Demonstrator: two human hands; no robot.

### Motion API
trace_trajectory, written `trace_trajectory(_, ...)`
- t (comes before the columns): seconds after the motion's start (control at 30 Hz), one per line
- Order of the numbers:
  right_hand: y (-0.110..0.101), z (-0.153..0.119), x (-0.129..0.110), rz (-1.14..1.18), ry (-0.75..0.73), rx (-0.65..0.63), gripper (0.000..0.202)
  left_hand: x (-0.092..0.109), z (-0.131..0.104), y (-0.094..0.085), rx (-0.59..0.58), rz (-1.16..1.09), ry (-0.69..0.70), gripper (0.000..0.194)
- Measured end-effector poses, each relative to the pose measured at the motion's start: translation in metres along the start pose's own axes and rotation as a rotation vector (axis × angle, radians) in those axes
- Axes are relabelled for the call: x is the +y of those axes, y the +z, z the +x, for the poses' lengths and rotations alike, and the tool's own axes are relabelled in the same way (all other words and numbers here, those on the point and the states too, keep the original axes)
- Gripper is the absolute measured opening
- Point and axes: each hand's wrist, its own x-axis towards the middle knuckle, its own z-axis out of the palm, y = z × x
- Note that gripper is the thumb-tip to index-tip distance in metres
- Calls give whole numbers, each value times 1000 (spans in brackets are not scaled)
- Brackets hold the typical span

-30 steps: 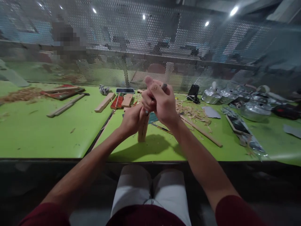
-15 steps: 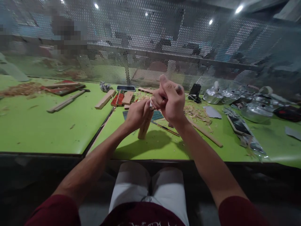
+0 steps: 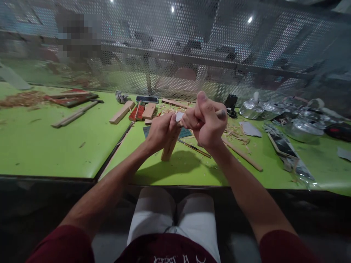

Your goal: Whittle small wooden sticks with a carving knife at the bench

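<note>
My left hand [image 3: 162,130] is closed around the upper part of a wooden block [image 3: 168,150], which stands tilted with its lower end on the green table [image 3: 153,173]. Just to the right, my right hand [image 3: 207,118] is wrapped round a tool handle [image 3: 220,114] whose rounded end pokes out of the fist. The rest of the tool is mostly hidden by the fingers. A pale patch [image 3: 179,116] shows between the two hands, at the top of the block. Wood shavings [image 3: 233,132] lie behind and right of the hands.
Wood pieces [image 3: 122,112], a red object [image 3: 136,112] and a phone [image 3: 147,99] lie at the back. To the right are a stick [image 3: 244,155], another phone [image 3: 282,145] and foil-like containers [image 3: 304,128]. A perforated screen [image 3: 170,54] stands behind the table.
My right hand has moved right, away from my left hand, and the pale patch between them shows more. My left hand and the block are almost where they were. The view has tipped slightly.
</note>
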Motion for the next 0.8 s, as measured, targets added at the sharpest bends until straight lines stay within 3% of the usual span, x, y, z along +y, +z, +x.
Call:
trace_trajectory(0.37, 8, -2, -4, -46, 14, -4, 63, 1, -2, 0, 7, 42, -50, 52)
trace_trajectory(0.5, 11, 7, -6, -46, 103, -53, 62, 0, -2, -1, 20, 75, -26, 53)
trace_trajectory(0.67, 15, 28, -7, -7, 334, -104, 62, -4, -3, 0, 51, 113, 30, 50)
trace_trajectory(0.8, 14, 44, -3, 60, 375, -167, 65, -4, -4, 1, 60, 134, 18, 52)
